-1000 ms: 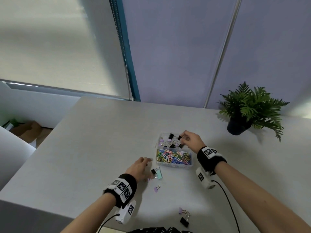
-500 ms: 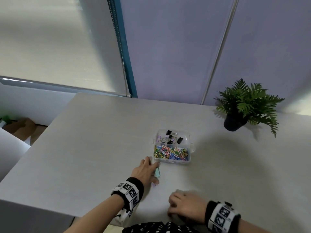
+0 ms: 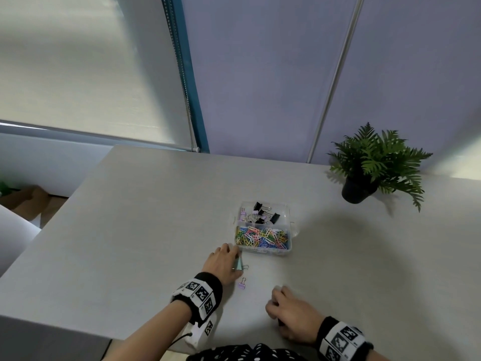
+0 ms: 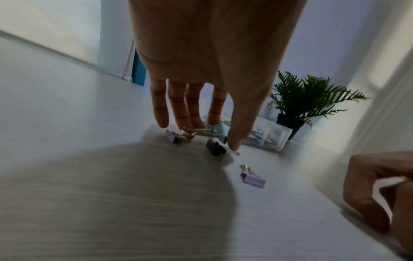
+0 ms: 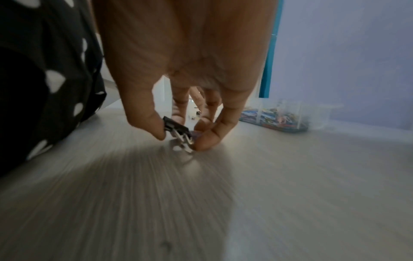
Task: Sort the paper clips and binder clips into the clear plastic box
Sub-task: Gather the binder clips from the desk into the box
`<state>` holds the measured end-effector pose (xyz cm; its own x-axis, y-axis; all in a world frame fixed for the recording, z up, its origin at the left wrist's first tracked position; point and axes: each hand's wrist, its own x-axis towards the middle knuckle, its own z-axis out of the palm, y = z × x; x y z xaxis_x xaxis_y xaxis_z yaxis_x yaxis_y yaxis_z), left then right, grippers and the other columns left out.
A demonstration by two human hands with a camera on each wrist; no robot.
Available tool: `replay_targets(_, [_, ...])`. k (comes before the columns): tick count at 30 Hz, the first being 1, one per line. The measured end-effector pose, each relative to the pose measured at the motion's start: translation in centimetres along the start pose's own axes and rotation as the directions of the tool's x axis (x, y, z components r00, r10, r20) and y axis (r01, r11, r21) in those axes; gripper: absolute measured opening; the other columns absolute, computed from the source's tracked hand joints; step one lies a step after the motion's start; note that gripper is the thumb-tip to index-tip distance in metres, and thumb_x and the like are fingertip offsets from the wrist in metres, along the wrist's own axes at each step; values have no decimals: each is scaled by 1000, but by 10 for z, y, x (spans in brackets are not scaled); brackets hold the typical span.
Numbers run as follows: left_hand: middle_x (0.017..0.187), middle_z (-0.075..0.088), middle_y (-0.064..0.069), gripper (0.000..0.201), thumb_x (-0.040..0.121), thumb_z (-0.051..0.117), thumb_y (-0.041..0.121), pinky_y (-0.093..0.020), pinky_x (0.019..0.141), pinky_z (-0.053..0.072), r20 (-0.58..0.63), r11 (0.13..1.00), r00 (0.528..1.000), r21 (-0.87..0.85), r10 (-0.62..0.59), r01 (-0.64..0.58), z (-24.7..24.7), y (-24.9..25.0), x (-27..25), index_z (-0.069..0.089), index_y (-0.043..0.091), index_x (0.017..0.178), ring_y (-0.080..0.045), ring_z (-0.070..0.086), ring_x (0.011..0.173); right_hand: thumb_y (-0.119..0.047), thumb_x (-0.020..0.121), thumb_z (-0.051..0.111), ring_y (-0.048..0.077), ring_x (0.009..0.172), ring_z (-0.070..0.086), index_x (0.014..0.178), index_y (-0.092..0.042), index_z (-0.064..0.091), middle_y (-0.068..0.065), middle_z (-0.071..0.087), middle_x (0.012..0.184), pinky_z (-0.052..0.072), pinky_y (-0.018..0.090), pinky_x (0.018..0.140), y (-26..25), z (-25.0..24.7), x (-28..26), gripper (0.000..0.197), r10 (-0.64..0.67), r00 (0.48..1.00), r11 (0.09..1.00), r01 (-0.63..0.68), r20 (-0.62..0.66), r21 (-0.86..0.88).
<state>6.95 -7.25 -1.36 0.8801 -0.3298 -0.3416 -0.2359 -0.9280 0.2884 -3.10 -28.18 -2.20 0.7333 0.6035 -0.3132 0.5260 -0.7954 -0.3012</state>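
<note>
Holding binder clips (image 3: 263, 214) and paper clips (image 3: 261, 238), clear box (image 3: 288, 207).

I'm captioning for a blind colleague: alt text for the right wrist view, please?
A right hand pinches a black binder clip just above a pale table. Behind, a clear box holds coloured paper clips; polka-dot fabric fills the left.

A pale grey table (image 3: 145, 230) is carrying a clear plastic box (image 3: 290, 225), a potted fern (image 3: 374, 165), a lilac binder clip (image 3: 242, 284), a teal binder clip (image 3: 239, 264), and a black binder clip (image 4: 215, 149).
</note>
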Motion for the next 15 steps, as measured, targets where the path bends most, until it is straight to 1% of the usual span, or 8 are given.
replay_targets(3, [120, 46, -8, 51, 83, 58, 33, -34, 98, 43, -3, 1000, 1000, -9, -3, 3, 3, -1, 1, 38, 15, 125, -24, 50, 108, -28, 30, 71, 15, 78, 45, 74, -23, 40, -4, 56, 81, 38, 18, 42, 1, 11, 7, 55, 85, 995, 987, -77, 53, -141])
replay_targets(6, [121, 44, -10, 47, 81, 62, 26, -30, 97, 42, -16, 995, 1000, -95, -5, 3, 2, 0, 6, 41, 9, 119, -24, 47, 110, -23, 21, 73, 13, 75, 35, 70, -22, 36, -8, 55, 74, 25, 20, 36, 1, 6, 14, 61, 142, 988, 962, -125, 56, -242])
replay_targets(8, [122, 42, -12, 48, 80, 65, 23, -29, 98, 40, -11, 993, 1000, -121, -12, 10, 1, 0, 10, 42, 6, 118, -25, 45, 112, -16, 14, 72, 12, 73, 31, 69, -20, 32, -7, 53, 72, 14, 21, 40, 4, 7, 17, 68, 168, 985, 962, -155, 41, -224])
replay_targets(9, [123, 42, -12, 48, 79, 65, 22, -29, 98, 39, -5, 992, 1000, -123, -17, 16, 1, 0, 11, 42, 6, 119, -26, 45, 113, -13, 13, 70, 12, 72, 30, 70, -19, 30, -6, 54, 71, 13, 20, 41, 5, 6, 18, 70, 179, 983, 962, -165, 46, -217])
replay_targets(11, [124, 42, -13, 50, 79, 66, 20, -30, 99, 39, 5, 992, 1000, -124, -29, 30, 1, -1, 13, 42, 5, 119, -27, 45, 114, -3, 26, 67, 16, 76, 31, 73, -16, 33, 0, 58, 79, 19, 21, 46, 6, 7, 20, 60, 116, 993, 970, -114, -4, -213])
replay_targets(13, [125, 42, -14, 48, 79, 66, 16, -32, 98, 40, 17, 992, 999, -119, -39, 40, 1, -2, 12, 41, 4, 119, -29, 45, 114, 8, 54, 56, 24, 90, 36, 86, -5, 44, 13, 53, 100, 27, 27, 56, 9, 4, 20, 36, 85, 996, 996, -84, -26, 8])
replay_targets(14, [125, 42, -14, 46, 80, 64, 14, -33, 97, 39, 15, 993, 999, -109, -43, 44, 1, -3, 11, 41, 4, 119, -30, 45, 114, 8, 64, 50, 23, 92, 37, 90, -2, 48, 13, 48, 103, 28, 26, 59, 12, 1, 20, 28, 108, 994, 985, -106, -6, 138])
replay_targets(15, [125, 41, -14, 43, 81, 61, 12, -34, 96, 39, 13, 994, 999, -97, -44, 45, 2, -4, 10, 41, 4, 118, -31, 44, 113, 6, 69, 47, 19, 87, 38, 89, -2, 51, 8, 46, 99, 28, 20, 61, 13, -3, 20, 22, 129, 992, 955, -126, 7, 268])
